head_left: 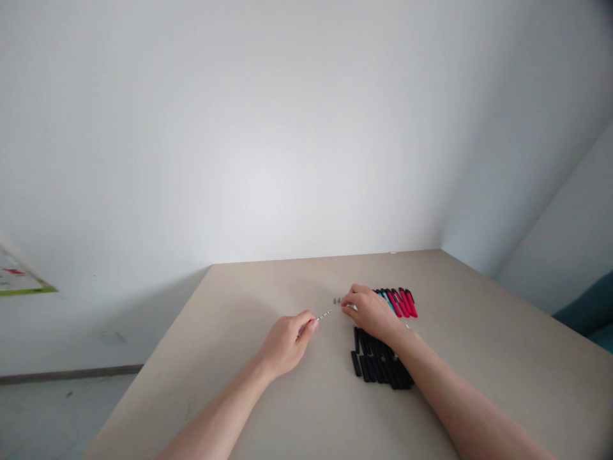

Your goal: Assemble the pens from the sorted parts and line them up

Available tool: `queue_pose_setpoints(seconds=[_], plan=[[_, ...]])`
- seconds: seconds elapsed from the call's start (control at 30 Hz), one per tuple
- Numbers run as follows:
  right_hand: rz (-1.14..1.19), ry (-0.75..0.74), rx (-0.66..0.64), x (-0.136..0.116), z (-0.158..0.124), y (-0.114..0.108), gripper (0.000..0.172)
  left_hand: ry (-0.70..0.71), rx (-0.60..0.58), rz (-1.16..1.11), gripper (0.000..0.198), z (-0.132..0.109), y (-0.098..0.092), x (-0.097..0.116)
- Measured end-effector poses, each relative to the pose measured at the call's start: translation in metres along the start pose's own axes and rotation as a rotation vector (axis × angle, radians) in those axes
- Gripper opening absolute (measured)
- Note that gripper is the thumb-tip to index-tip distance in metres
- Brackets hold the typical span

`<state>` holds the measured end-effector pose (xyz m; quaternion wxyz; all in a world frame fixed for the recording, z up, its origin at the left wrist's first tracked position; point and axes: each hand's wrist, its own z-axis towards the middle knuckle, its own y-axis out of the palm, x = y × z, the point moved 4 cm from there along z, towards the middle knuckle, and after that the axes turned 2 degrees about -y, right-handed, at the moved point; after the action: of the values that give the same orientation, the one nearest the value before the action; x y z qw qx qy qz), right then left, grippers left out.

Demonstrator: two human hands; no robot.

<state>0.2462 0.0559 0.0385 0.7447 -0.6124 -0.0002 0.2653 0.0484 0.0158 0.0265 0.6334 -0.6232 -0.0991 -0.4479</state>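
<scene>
On a beige counter [479, 332], the left hand [286, 342] pinched a thin pale rod [324, 315] in a closed grip, the rod's tip pointing toward the right hand [370, 313]. The right hand rested fingers-down just beside small grey pieces [336, 300]; whether its grip held anything could not be told. Black pen barrels [380, 364] lay in a row beneath its wrist, with red and teal pens [402, 302] just beyond.
</scene>
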Motion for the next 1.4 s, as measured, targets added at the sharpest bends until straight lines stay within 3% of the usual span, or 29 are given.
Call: queue_pose_setpoints(seconds=[0.17,0.37,0.67,0.8,0.93,1.07,1.4], plan=[[0.168,-0.008,0.052,-0.006,0.001,0.0,0.018,-0.01,0.005,-0.012,0.033,0.001,-0.001,0.001],[0.666,0.033,0.075,-0.009,0.001,0.006,0.025,-0.018,0.015,-0.018,0.034,0.001,-0.002,0.002],[0.884,0.034,0.089,-0.018,-0.001,-0.004,0.025,0.0,0.033,-0.007,0.032,0.0,-0.002,-0.001],[0.803,0.024,0.09,-0.017,-0.002,-0.002,0.025,0.001,0.043,0.002,0.031,0.001,-0.002,-0.002],[0.44,-0.052,0.108,-0.012,-0.001,0.001,0.017,-0.001,0.039,-0.001,0.032,0.001,-0.003,-0.001],[0.137,-0.132,0.044,-0.011,-0.001,0.006,0.016,-0.007,0.045,0.003,0.032,0.002,-0.002,-0.001],[0.06,-0.07,0.054,0.0,0.0,0.0,0.017,-0.011,0.05,0.018,0.032,0.002,-0.003,-0.002]])
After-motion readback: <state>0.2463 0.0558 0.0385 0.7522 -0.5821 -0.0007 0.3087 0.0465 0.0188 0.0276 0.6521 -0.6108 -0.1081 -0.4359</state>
